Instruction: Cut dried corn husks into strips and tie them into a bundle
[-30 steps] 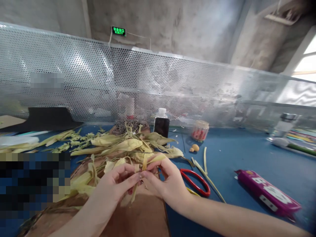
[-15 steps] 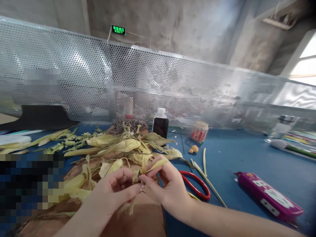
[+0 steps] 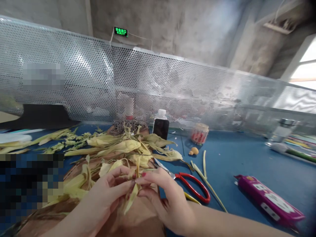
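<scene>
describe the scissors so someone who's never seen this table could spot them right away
Start at the blue table and find the heap of yellow-green corn husks left of centre. At the heap's right edge, just beyond the right hand, lie the scissors, blades pointing into the husks. Their glossy red loop handles set them apart from the pale strips around them.

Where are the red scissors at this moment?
In the head view, the red scissors lie on the blue table, just right of the right hand, with their blades pointing toward the pile of husks.
</scene>
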{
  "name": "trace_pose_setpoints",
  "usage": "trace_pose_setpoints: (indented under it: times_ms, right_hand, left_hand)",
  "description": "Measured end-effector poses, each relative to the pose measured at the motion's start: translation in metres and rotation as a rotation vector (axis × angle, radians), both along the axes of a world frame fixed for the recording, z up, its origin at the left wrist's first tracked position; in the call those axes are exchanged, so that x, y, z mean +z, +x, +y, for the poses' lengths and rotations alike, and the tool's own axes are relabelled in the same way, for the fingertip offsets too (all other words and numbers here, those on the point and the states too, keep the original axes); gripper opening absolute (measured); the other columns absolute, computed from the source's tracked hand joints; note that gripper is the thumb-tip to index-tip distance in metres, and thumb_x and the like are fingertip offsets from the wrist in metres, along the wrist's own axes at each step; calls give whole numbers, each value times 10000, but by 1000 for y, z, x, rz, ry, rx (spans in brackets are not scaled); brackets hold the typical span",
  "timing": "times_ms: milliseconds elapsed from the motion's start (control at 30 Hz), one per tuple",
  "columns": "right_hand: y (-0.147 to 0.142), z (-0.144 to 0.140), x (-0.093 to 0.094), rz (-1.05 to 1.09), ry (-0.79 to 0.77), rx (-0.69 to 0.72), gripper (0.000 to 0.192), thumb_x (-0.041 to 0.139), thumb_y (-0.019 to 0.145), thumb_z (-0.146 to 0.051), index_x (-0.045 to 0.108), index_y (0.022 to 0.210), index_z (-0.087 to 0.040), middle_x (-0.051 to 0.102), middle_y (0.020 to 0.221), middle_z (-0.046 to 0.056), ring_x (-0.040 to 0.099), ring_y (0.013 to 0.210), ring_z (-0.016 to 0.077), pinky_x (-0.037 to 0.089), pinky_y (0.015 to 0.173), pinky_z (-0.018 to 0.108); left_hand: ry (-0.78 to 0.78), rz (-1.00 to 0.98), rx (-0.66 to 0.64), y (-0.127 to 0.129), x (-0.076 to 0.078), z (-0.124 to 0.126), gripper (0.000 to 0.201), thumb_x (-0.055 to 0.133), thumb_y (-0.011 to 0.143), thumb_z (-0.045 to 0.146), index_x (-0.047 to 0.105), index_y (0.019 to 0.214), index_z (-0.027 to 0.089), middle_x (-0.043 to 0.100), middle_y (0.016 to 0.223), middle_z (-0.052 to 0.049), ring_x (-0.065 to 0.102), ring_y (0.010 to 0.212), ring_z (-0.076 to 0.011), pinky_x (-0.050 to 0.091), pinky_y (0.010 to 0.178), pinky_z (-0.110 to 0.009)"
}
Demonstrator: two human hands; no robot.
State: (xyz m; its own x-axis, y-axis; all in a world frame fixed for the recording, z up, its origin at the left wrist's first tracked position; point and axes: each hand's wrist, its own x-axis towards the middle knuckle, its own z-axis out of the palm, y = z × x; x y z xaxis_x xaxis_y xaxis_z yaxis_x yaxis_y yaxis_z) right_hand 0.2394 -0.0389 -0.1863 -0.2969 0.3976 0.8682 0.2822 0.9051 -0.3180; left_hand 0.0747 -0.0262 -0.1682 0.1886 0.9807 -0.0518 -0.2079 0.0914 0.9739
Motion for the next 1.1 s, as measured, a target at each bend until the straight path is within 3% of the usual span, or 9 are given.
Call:
trace_pose_setpoints:
  times_ms: [100,233,367,567,833,1100]
  right_hand:
    - [3,-1,5,-136,112,-18,284,494,906,-146,547,1166,-247,661,922,66,614,864,163,523,756,299]
    - [2,-1,8,-194,113,8,235,526,891,-156,590,1102,-236,669,963,68,614,898,164,521,776,298]
    - [-1,1,5,-101,61,11,243,551,870,-138,597,1090,-232,659,924,61,608,847,159,520,763,309]
    - [-1,6,1,78,-40,-78,317,545,854,-94,634,1113,-254,596,803,29,561,728,133,490,621,256]
    - [-1,8,-3,49,-36,-132,323,516,832,-62,676,1034,-257,535,781,36,536,683,131,472,566,253]
    - [0,5,-5,-118,-45,-62,433,472,841,-64,566,1228,-233,518,923,79,553,774,148,529,637,277]
  left_hand:
    - [-30,-56,-117,0,0,0,285,830,468,266,625,649,185,662,653,-9,607,651,-164,476,623,-265]
    - [-13,-36,-116,-1,-3,0,267,819,482,242,601,627,189,643,629,15,580,626,-144,436,583,-234]
    - [0,5,-112,-4,-4,0,234,800,552,244,606,673,196,649,671,10,590,694,-161,442,639,-254]
    - [22,43,-175,-6,-7,-1,189,778,622,261,635,724,190,663,734,-25,599,752,-170,454,746,-287]
    - [2,3,-134,-4,-10,-2,187,769,633,250,658,776,200,670,721,-14,619,761,-180,458,715,-267]
    - [-48,-63,-125,-9,-10,0,206,753,648,190,629,812,207,692,802,-3,624,722,-134,458,678,-229]
